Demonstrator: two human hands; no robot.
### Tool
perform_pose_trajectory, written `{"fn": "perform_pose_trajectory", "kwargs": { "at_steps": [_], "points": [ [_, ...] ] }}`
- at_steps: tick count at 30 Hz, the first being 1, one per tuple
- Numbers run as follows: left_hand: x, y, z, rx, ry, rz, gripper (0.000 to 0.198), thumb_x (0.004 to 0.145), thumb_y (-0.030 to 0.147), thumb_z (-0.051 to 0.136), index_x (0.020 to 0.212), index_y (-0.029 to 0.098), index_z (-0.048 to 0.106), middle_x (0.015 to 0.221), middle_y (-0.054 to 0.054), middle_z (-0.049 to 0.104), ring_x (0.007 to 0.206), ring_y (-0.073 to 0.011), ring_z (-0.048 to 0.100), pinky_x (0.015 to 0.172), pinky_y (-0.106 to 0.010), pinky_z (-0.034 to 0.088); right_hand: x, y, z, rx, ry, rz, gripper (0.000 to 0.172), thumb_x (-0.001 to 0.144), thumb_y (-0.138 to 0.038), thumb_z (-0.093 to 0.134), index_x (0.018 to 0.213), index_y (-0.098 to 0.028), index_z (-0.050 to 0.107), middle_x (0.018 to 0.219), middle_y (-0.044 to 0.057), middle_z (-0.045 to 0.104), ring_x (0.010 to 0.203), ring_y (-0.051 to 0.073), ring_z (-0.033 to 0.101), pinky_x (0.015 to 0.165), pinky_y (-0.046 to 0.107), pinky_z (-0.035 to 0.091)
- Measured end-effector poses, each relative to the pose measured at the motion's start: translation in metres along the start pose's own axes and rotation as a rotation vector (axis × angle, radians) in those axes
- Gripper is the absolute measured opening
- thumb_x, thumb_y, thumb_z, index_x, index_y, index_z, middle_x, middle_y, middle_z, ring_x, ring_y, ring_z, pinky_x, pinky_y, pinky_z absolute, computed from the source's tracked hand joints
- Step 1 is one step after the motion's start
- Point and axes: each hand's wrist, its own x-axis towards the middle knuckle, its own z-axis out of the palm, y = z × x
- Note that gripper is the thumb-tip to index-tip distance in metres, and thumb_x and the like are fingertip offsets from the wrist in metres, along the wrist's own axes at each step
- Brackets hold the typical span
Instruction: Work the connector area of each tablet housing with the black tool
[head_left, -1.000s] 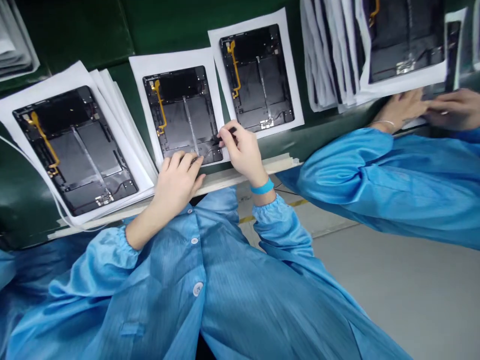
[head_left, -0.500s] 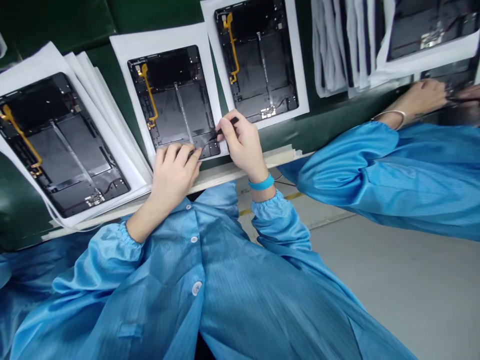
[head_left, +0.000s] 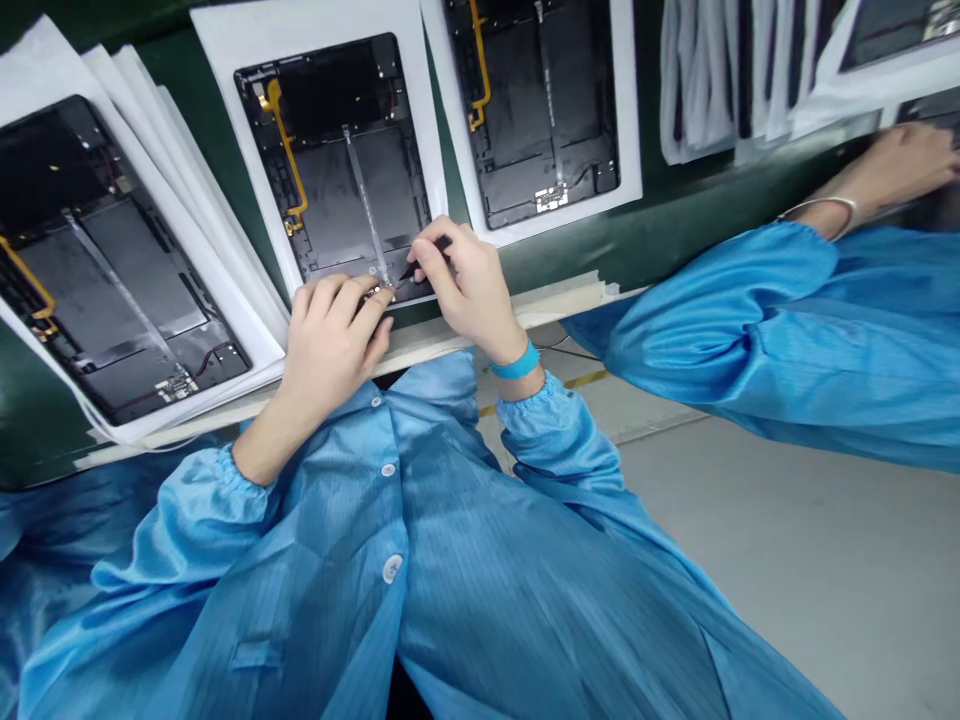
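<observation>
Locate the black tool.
Head view, near centre: the black tool is pinched in the right hand, beside the left hand, over the lower end of the device under both hands.

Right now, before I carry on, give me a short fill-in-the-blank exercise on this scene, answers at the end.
1. The slim tool in the right hand is coloured ____.
2. The blue wristband is on the person's ____ wrist.
3. The open device beneath the hands lies on a sheet coloured ____.
4. The person's ____ hand partly covers the device's lower edge, left of the tool tip.
Missing words: black; right; white; left.
</observation>
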Motion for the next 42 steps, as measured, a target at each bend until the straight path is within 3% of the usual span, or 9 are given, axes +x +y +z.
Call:
{"fn": "perform_pose_trajectory", "kwargs": {
  "at_steps": [15, 22, 37, 42],
  "points": [
    [-0.009, -0.004, 0.018, -0.007, -0.016, -0.016, 0.045, 0.115, 0.029, 0.056, 0.158, 0.031, 0.068, 0.159, -0.017, 0.068, 0.143, -0.0397, 0.064, 0.119, -0.062, 0.048, -0.011, 0.006, 0.002, 0.009, -0.011, 0.059, 0.056, 0.122, -0.069, 0.032, 0.104, -0.027, 0.064, 0.093, 0.001, 0.066, 0.101, 0.022, 0.070, 0.111, 0.048, 0.059],
    [-0.009, 0.000, 0.015, -0.123, -0.102, -0.095, 0.053, 0.112, 0.026, 0.058, 0.163, 0.035, 0.065, 0.165, -0.017, 0.064, 0.151, -0.0443, 0.059, 0.124, -0.069, 0.043, -0.013, 0.001, 0.000, 0.025, 0.007, 0.119, 0.058, 0.119, -0.074, 0.037, 0.101, -0.028, 0.067, 0.092, 0.002, 0.065, 0.103, 0.025, 0.071, 0.114, 0.052, 0.059],
    [-0.008, 0.001, 0.017, -0.024, -0.050, -0.085, 0.048, 0.111, 0.028, 0.059, 0.158, 0.035, 0.068, 0.164, -0.014, 0.066, 0.147, -0.0427, 0.063, 0.121, -0.067, 0.044, -0.014, -0.001, 0.000, 0.052, 0.014, 0.144, 0.057, 0.118, -0.075, 0.038, 0.098, -0.029, 0.067, 0.093, 0.004, 0.068, 0.101, 0.026, 0.072, 0.112, 0.053, 0.062],
    [-0.006, 0.004, 0.004, -0.065, -0.104, -0.099, 0.049, 0.111, 0.027, 0.058, 0.159, 0.035, 0.067, 0.167, -0.014, 0.064, 0.151, -0.0437, 0.060, 0.124, -0.071, 0.043, -0.013, -0.002, -0.002, 0.037, -0.006, 0.114, 0.058, 0.119, -0.074, 0.038, 0.098, -0.028, 0.067, 0.093, 0.003, 0.066, 0.105, 0.026, 0.072, 0.116, 0.055, 0.060]
  ]
}}
